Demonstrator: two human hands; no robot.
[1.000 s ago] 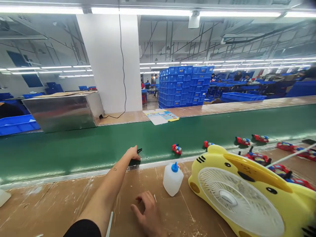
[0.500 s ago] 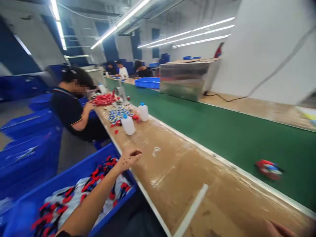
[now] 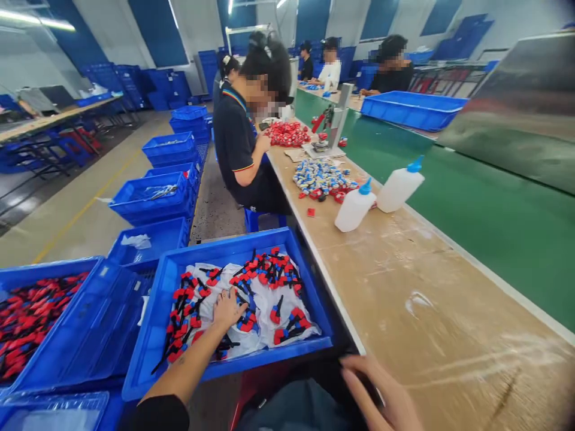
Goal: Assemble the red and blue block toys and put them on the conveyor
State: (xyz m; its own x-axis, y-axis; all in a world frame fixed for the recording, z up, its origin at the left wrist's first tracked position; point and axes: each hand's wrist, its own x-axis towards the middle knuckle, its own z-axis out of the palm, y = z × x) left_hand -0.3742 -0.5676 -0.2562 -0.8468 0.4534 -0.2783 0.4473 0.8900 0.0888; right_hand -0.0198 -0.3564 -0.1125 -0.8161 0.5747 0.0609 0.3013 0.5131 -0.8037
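My left hand (image 3: 229, 309) reaches into a blue plastic bin (image 3: 309, 287), its fingers stretched out and apart over small red, blue and black parts (image 3: 247, 323). It touches or nearly touches a few of them; what lies under the fingertips is hidden. The parts rest in loose clusters on crumpled white sheeting (image 3: 265, 299). Beside the near edge of the brown worktable (image 3: 386, 287), low in the view, is my right hand (image 3: 381, 392). Its fingers are extended, slightly blurred, with nothing visible in them.
Two white squeeze bottles (image 3: 354, 209) with blue tips stand on the worktable beside a heap of blue and white pieces (image 3: 321, 176). A green conveyor belt (image 3: 485, 203) runs along the far side. A co-worker (image 3: 238, 131) sits ahead. Another bin holds red parts (image 3: 36, 317).
The view has swung left. My left hand has moved from the table's edge down into the bin. My right hand shows more fully, near the table's edge.
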